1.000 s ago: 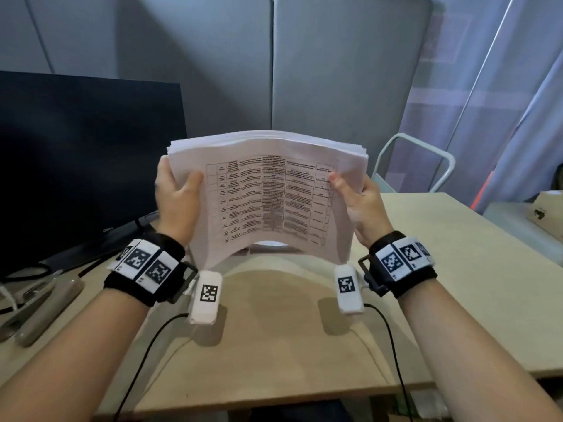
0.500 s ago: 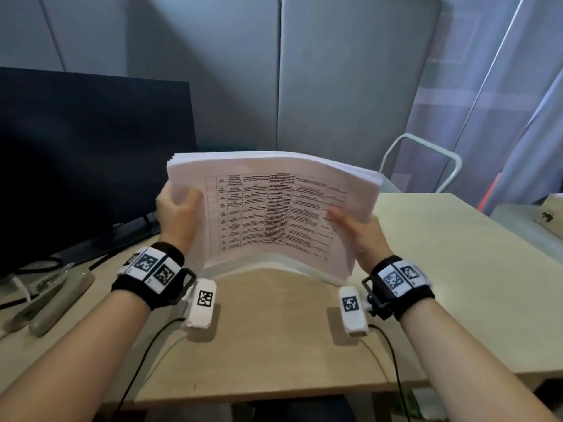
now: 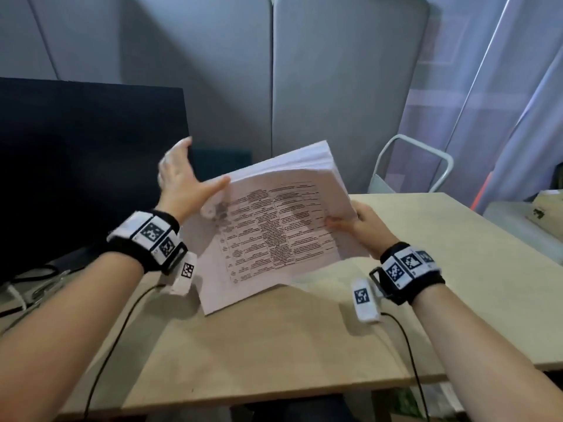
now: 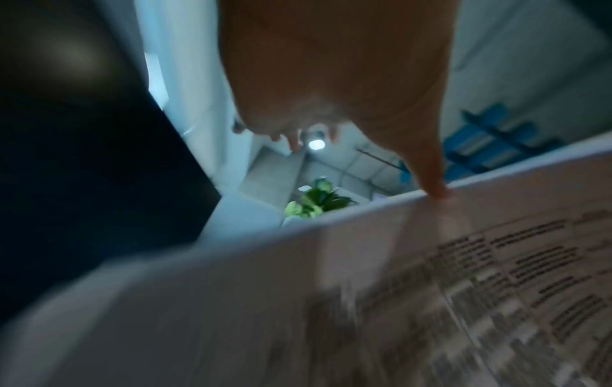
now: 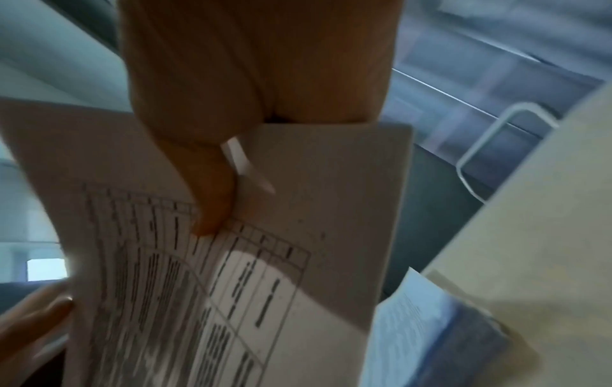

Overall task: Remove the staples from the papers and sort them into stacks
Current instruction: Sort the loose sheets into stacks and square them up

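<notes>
Black monitor (image 3: 91, 166) left of lifted papers (image 3: 280, 226) (right hand (image 3: 362, 223) grip); chair (image 3: 411, 166) behind.

A thick paper stack (image 3: 283, 226) tilts above the table (image 3: 457, 269) at centre, its lower corner near the tabletop. Bare tabletop lies open from 4 to 7 o'clock. A monitor (image 3: 85, 166) blocks 9 o'clock; a chair (image 3: 411, 166) stands at 2 o'clock.

Dim room — wrist views motion-blurred, edges warped.
</notes>
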Demonstrator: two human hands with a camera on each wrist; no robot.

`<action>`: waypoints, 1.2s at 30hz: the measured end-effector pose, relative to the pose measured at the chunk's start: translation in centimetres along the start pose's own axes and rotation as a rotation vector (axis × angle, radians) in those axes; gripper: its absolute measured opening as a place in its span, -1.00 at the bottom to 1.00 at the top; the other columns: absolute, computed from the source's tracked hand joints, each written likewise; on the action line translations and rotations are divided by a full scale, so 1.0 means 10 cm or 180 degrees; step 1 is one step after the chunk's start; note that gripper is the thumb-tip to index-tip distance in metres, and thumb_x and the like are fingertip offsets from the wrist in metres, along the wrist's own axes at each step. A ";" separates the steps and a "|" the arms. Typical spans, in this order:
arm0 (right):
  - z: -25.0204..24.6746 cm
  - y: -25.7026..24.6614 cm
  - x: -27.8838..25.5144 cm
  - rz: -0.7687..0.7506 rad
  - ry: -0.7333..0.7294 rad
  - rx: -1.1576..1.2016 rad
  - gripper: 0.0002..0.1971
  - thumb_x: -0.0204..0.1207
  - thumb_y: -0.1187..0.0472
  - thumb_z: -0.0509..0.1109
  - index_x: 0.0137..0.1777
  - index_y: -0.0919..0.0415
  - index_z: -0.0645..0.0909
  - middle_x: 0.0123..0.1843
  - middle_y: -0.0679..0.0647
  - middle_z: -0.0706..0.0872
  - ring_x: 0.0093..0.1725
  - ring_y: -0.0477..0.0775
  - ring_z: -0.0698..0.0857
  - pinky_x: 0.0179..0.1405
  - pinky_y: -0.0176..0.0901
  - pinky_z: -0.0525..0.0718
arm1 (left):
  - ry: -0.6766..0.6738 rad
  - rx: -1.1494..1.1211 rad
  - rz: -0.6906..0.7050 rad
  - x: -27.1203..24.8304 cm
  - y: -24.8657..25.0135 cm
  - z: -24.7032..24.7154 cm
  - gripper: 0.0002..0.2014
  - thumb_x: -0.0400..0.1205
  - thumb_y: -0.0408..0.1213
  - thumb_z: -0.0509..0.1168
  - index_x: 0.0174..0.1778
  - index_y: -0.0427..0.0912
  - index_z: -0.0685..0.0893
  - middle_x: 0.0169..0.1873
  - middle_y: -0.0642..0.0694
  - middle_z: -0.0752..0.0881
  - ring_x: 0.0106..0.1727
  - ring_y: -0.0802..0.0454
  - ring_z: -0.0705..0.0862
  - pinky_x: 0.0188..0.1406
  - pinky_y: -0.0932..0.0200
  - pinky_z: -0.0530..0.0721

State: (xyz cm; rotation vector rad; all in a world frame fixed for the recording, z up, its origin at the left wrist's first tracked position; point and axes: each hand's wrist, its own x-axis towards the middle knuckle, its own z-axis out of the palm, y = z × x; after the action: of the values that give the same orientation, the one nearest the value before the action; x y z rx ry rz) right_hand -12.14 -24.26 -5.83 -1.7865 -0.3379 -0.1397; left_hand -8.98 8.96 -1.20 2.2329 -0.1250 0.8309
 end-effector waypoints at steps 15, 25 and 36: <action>-0.21 -0.32 0.00 0.0442 -0.0108 0.1566 -0.31 0.23 -0.05 0.69 0.32 0.12 0.53 0.25 0.16 0.66 0.12 0.13 0.63 0.20 0.07 0.53 | -0.0941 -0.2048 0.0231 0.05 0.64 -0.13 -0.68 0.54 -0.19 0.47 0.07 -0.36 0.68 -0.11 -0.32 0.74 -0.19 -0.01 0.73 -0.14 0.09 0.74; 0.40 -0.65 0.17 -0.0624 0.0754 0.0523 -0.69 0.55 0.25 0.47 0.27 0.08 0.61 0.20 0.10 0.77 0.22 0.13 0.75 0.30 0.28 0.66 | 0.0505 -0.2323 -0.0244 -0.33 0.97 0.17 -0.92 0.70 -0.25 0.16 0.01 -0.16 0.41 -0.14 -0.12 0.66 -0.14 -0.07 0.68 -0.01 -0.11 0.73; 0.28 -0.52 0.21 -0.0512 0.1041 0.0217 -0.17 0.36 0.05 0.65 0.54 0.05 0.26 0.41 0.00 0.61 0.34 0.03 0.65 0.39 0.22 0.60 | -0.0196 -0.2408 -0.0298 -0.39 0.60 0.28 -0.69 0.58 -0.20 0.44 0.13 0.08 0.47 0.12 -0.08 0.70 0.13 -0.02 0.73 0.04 0.02 0.75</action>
State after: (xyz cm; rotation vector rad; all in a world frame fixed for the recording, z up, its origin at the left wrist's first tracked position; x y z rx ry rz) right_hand -11.99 -20.21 -1.12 -1.6352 -0.2466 -0.5219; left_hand -12.55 2.17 -1.36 1.5348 -0.3058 0.5381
